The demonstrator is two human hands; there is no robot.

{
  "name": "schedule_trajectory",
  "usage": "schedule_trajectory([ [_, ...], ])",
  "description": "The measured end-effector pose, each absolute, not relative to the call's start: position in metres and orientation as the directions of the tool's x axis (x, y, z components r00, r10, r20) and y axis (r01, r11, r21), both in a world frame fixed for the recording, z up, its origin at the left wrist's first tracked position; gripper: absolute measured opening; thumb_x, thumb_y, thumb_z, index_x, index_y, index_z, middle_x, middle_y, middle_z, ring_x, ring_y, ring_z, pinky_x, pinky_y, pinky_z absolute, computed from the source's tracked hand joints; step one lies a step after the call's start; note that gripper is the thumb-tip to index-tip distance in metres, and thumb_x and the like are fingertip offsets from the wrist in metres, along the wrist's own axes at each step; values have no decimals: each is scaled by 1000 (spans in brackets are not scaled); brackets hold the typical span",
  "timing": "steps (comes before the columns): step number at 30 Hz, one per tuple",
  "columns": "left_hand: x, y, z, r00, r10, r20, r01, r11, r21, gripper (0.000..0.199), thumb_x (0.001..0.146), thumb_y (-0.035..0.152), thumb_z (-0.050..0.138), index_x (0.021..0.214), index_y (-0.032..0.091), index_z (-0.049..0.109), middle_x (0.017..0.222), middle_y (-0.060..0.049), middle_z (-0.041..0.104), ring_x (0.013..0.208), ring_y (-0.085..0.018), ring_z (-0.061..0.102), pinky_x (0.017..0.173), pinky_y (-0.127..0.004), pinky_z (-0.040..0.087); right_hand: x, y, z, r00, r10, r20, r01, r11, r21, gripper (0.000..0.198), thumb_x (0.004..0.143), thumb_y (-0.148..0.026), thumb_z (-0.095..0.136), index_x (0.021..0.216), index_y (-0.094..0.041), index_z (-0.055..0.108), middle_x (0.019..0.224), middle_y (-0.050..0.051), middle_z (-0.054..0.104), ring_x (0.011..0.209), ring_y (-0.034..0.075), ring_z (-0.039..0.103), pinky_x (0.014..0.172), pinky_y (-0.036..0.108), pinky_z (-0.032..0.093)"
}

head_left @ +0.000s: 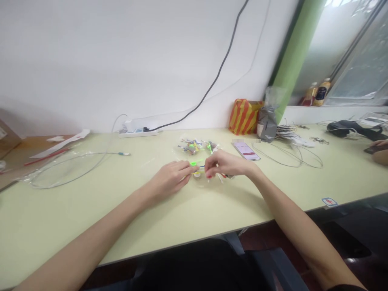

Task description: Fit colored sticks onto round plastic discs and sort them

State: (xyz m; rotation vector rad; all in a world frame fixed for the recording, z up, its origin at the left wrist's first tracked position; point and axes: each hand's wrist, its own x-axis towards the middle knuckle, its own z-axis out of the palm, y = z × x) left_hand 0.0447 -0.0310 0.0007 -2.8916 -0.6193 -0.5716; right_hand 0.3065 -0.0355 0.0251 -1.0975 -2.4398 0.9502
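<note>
My left hand (174, 176) rests low over the table, its fingers closed on a small bright green plastic piece (193, 164). A thin blue stick (202, 166) runs from that piece toward my right hand (226, 163). The right fingers are bent in a pinch at the stick's far end; what the fingertips grip is mostly hidden. Below them shows a small red piece (209, 176), with white bits (221, 179) beside it. A small round whitish thing (197, 176) lies between the hands. Just behind, clear plastic holds several colourful sticks and connectors (193, 146).
A phone (246, 150) lies behind my right hand, near a grey cable (298, 163). A striped bag (244, 117) and a grey bag (267, 123) stand by the wall. Left are a power strip (138, 132) and another cable (81, 178). Another person's hand (381, 152) shows far right.
</note>
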Motion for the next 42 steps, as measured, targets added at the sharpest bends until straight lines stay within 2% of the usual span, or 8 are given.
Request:
schedule_trajectory([
  [4, 48, -37, 0, 875, 344, 341, 371, -928, -17, 32, 103, 18, 36, 111, 18, 67, 94, -8, 62, 82, -19, 59, 75, -31, 45, 287, -42, 20, -718, 695, -28, 544, 536, -646, 9, 85, -23, 66, 83, -15, 71, 76, 2, 71, 66, 13, 58, 60, 23, 39],
  [9, 52, -45, 1, 894, 327, 307, 327, -943, 54, 32, 102, 15, 38, 115, 19, 67, 104, -9, 64, 93, -20, 62, 80, -32, 47, 331, -19, 21, -444, 881, 162, 747, 464, -477, 10, 87, -18, 60, 83, -17, 69, 80, 3, 71, 72, 14, 59, 66, 25, 39],
  [16, 57, -53, 6, 922, 309, 235, 288, -950, 118, 32, 101, 14, 39, 113, 21, 69, 97, -8, 63, 87, -19, 61, 77, -31, 47, 357, -1, 8, -329, 943, -45, 894, 295, -336, 7, 82, -22, 67, 78, -18, 71, 82, 4, 71, 69, 16, 60, 61, 27, 36],
  [26, 55, -49, -2, 918, 340, 204, 321, -939, 121, 37, 101, 13, 40, 128, 23, 63, 103, -7, 67, 97, -20, 64, 86, -32, 49, 349, 0, 2, -288, 956, -58, 923, 261, -283, 24, 85, -34, 64, 67, -17, 64, 70, 4, 64, 59, 14, 50, 54, 28, 28],
  [31, 54, -47, -3, 914, 332, 234, 314, -943, 113, 36, 99, 12, 42, 125, 24, 65, 111, -7, 71, 103, -21, 66, 91, -34, 51, 343, 9, -10, -275, 960, -47, 889, 236, -391, 11, 74, -22, 63, 64, -17, 61, 62, 0, 59, 58, 12, 48, 55, 26, 30],
  [35, 55, -46, -4, 905, 356, 233, 345, -934, 89, 37, 98, 12, 42, 127, 23, 64, 110, -7, 73, 101, -21, 69, 90, -34, 52, 340, 12, -9, -114, 982, 149, 783, 182, -595, 14, 72, -23, 61, 61, -16, 57, 56, -3, 49, 58, 11, 44, 53, 25, 28],
  [38, 56, -47, -5, 885, 374, 277, 371, -926, 64, 36, 97, 12, 41, 119, 21, 68, 95, -6, 74, 86, -19, 69, 80, -31, 51, 333, 4, 0, -31, 982, 187, 513, 176, -840, 20, 77, -32, 63, 66, -16, 59, 53, -5, 45, 50, 8, 36, 47, 24, 24],
  [42, 56, -48, -4, 786, 454, 419, 456, -884, 102, 29, 95, 21, 46, 104, 21, 74, 64, 0, 65, 56, -14, 59, 60, -26, 40, 310, -15, 8, -227, 962, 149, 151, 186, -971, 28, 78, -41, 69, 73, -16, 59, 59, 1, 62, 43, 7, 43, 40, 21, 28],
])
